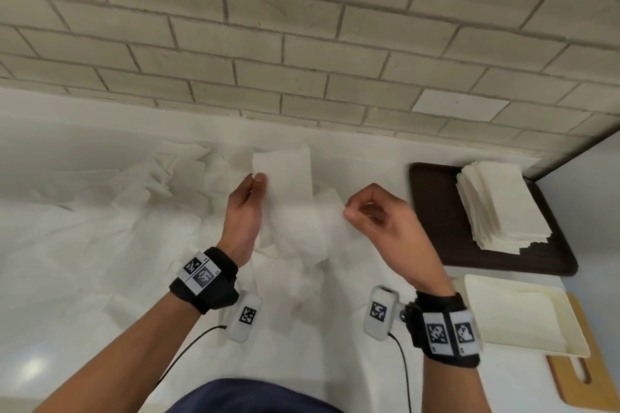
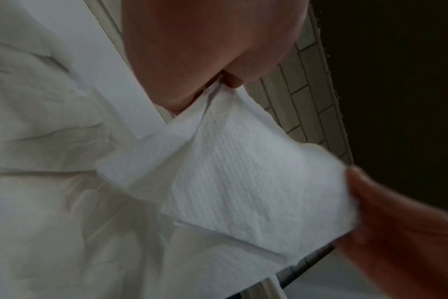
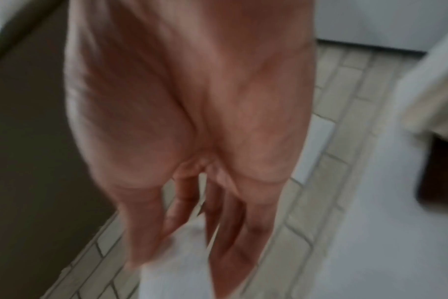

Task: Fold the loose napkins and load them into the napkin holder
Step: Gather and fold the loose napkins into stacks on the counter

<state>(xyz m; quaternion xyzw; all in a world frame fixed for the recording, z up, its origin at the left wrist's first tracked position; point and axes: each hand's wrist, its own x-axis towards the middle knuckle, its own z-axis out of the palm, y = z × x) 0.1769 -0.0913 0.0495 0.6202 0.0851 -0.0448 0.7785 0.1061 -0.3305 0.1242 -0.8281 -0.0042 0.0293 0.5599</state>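
Hanging between two hands above the white counter (image 1: 67, 151) is one white napkin (image 1: 288, 178), its upper part flat and upright, its lower part sagging and blurred; the left hand (image 1: 243, 211) pinches the left edge near the top between thumb and fingers, and the right hand (image 1: 379, 214) pinches the right edge lower down, thumb against curled forefinger; in the left wrist view the same napkin (image 2: 256, 172) shows an embossed texture, nipped at one corner by the left hand (image 2: 205, 50) and at the opposite edge by the right hand (image 2: 396, 232); the right wrist view is blurred, showing the right hand (image 3: 192, 121) with a white scrap at its fingertips (image 3: 146, 252); beneath and to the left lies a heap of loose napkins (image 1: 134, 204), too rumpled to count, spread over much of the counter; to the right sits one dark brown tray (image 1: 432, 204) bearing one stack of folded napkins (image 1: 500, 204), many layers, uncountable; just in front of it is one cream tray (image 1: 523, 312) resting on one wooden board (image 1: 583, 386); each wrist wears one black band with printed markers; a pale brick-tiled wall (image 1: 302, 27) rises behind the counter.
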